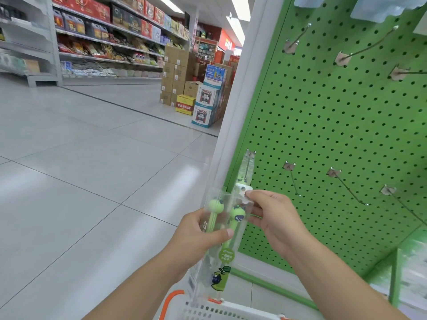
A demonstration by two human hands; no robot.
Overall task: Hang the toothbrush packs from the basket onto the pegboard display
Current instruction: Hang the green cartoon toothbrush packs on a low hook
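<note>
At the bottom edge sits the white basket with its orange handle, its rim just under the lower end of the packs.

Above it, both bare hands hold clear toothbrush packs with green cartoon-headed brushes inside. The left hand has its grip wrapped round the left pack, thumb pressed across the front and fingers curled behind; this pack stands roughly upright, tilted a little to the right at the top. The right hand pinches the white hang tab of the right pack between thumb and forefinger, the other fingers loosely curled beside the pack's edge. The two packs overlap, the right one lying partly in front, its green label and apple sticker low down near the basket.

Just beyond the right hand stands the green pegboard, framed by a white post at its left. On the leftmost lower hook hangs another clear pack, touching the tab that is held. To its right, bare lower hooks jut out, and a row of upper hooks stands higher. Pale blue items hang at the board's top.

Farther off, the grey tiled floor runs to stacked cartons and long shelves of goods.
</note>
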